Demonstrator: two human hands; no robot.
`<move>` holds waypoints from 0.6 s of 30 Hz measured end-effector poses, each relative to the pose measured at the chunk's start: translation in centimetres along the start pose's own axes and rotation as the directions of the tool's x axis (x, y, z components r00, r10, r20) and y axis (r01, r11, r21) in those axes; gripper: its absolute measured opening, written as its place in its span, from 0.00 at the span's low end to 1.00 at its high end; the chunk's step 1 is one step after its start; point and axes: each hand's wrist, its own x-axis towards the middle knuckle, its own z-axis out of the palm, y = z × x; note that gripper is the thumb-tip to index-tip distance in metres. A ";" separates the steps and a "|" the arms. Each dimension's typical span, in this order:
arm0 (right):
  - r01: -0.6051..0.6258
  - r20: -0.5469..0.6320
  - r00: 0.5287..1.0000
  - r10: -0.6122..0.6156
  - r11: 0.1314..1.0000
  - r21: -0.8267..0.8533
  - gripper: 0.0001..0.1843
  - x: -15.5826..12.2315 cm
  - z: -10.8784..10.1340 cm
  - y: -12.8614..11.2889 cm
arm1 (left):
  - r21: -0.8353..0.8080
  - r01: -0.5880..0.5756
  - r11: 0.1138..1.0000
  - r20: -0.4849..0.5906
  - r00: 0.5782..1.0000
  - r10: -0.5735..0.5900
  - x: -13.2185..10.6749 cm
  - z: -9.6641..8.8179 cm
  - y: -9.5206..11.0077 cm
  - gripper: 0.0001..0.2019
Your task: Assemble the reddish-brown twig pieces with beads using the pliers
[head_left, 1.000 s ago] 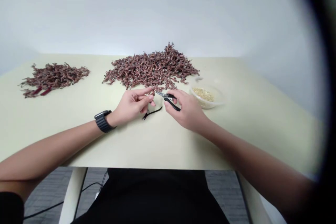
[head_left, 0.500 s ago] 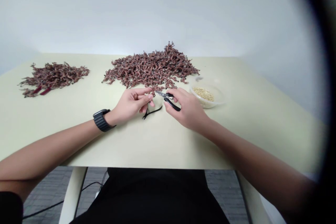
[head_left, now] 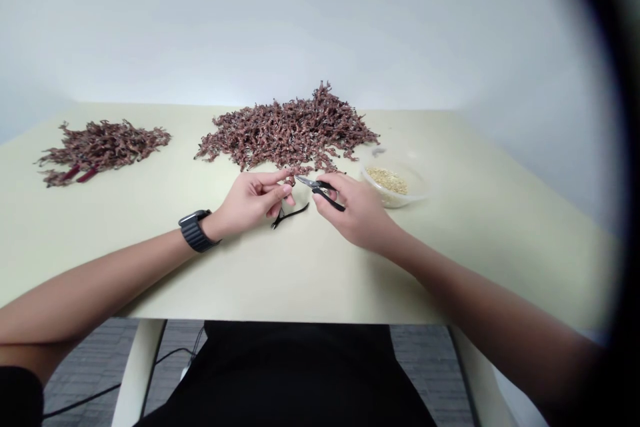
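My right hand [head_left: 357, 209] is closed around black-handled pliers [head_left: 320, 187], whose metal jaws point left towards my other hand. With thumb and fingers pinched, my left hand [head_left: 257, 197] holds a small reddish-brown piece [head_left: 291, 179] near the tips of the jaws. This piece resembles those in the heap behind, but its exact kind is too small to make out. Below the fingertips a second black-handled tool [head_left: 290, 214] lies on the table, partly hidden by my left hand. Just beyond both hands spreads the large heap of reddish-brown twisted pieces [head_left: 290, 130].
A clear plastic bowl [head_left: 417, 195] with small gold-coloured bits [head_left: 387, 180] stands right of my right hand. At the far left lies a smaller heap of brown pieces [head_left: 107, 143], with red handles [head_left: 87, 174] at its front. The pale table [head_left: 300, 280] meets a white wall behind.
The pliers and the small piece stay close together, with only a slight shift of the jaws and fingers. Otherwise the hands and heaps look the same.
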 end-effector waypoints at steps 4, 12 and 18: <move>-0.116 0.052 0.993 0.108 0.975 0.187 0.16 0.1 0.2 -0.2 | 0.051 -0.045 0.998 -0.018 0.999 0.046 0.0 0.0 -0.5 0.25; -0.195 0.157 0.976 0.151 0.928 0.318 0.16 0.4 -0.8 -1.1 | 0.167 -0.101 0.981 -0.036 0.993 0.109 -0.1 0.1 -0.4 0.26; -0.200 0.136 0.977 0.165 0.932 0.303 0.16 0.4 -0.4 -0.8 | 0.191 -0.063 0.980 -0.033 0.997 0.071 -0.1 0.3 0.2 0.28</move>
